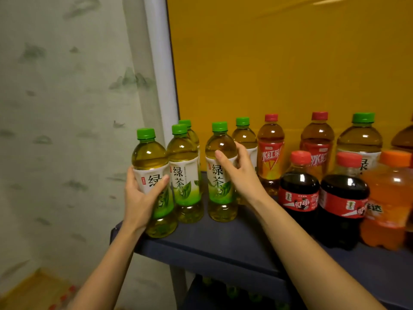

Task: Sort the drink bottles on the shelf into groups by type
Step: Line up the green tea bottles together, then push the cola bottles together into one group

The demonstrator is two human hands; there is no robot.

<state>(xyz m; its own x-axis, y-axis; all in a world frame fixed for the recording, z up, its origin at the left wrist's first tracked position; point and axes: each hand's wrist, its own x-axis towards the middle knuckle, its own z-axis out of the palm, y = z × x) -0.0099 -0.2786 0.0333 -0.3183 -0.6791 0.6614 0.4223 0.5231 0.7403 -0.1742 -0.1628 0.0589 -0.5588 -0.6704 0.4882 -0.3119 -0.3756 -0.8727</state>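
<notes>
Several green tea bottles with green caps stand at the left end of the dark blue shelf [228, 245]. My left hand [139, 195] grips the leftmost green tea bottle [152, 157] at the shelf's front corner. My right hand [239, 173] grips another green tea bottle [220, 186] a little further right. Between them stands a third green tea bottle [184, 173], with more behind. To the right are two iced red tea bottles [270, 157], two cola bottles [298, 191], an orange soda bottle [388, 198] and one more green tea bottle [359, 139].
A yellow panel [290, 63] backs the shelf. A white post [161, 74] and a patterned curtain [67, 108] lie to the left. A lower shelf [223, 296] below holds more bottles, dimly seen. The shelf's front left corner sits under the leftmost bottle.
</notes>
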